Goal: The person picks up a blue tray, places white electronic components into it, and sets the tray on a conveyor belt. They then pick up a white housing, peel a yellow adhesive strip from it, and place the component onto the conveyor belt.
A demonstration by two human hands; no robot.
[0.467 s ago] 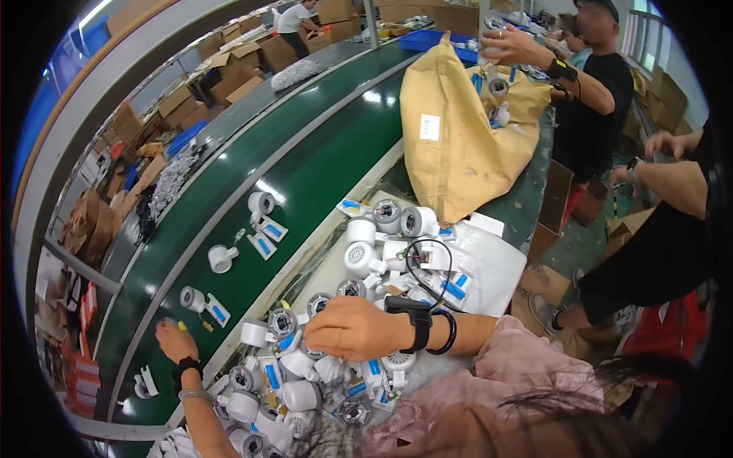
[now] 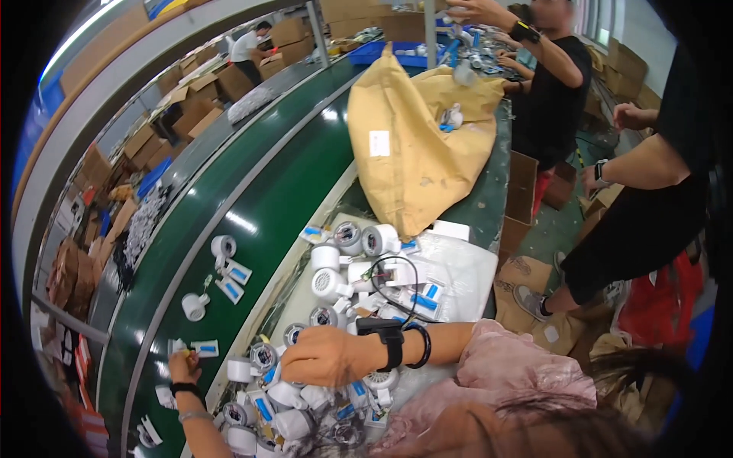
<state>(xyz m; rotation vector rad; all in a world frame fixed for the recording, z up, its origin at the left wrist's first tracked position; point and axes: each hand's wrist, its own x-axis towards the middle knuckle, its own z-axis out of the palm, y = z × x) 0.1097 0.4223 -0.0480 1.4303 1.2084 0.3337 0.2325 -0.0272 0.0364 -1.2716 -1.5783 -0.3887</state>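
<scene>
"While the left hand (image 2: 184, 368) is by the white-and-blue part (image 2: 205, 349) on the belt (image 2: 279, 202), which step?"

"Pickup, seemingly, next needing a sure pinch; whether its fingers or the right hand (image 2: 324, 357) pinch anything, I can't tell."

Fingertips of right hand (image 2: 324, 357) are hidden; whatever lies beneath can't be told. Left hand (image 2: 185, 368) is blurred, its fitting (image 2: 175, 346) partly covered, grip unclear. Pile of white fittings (image 2: 294, 424) is cut off by the lower edge. Co-worker's raised hand (image 2: 482, 12) is cropped at top. Label (image 2: 379, 143) on yellow sack (image 2: 427, 172) can't be read.
</scene>
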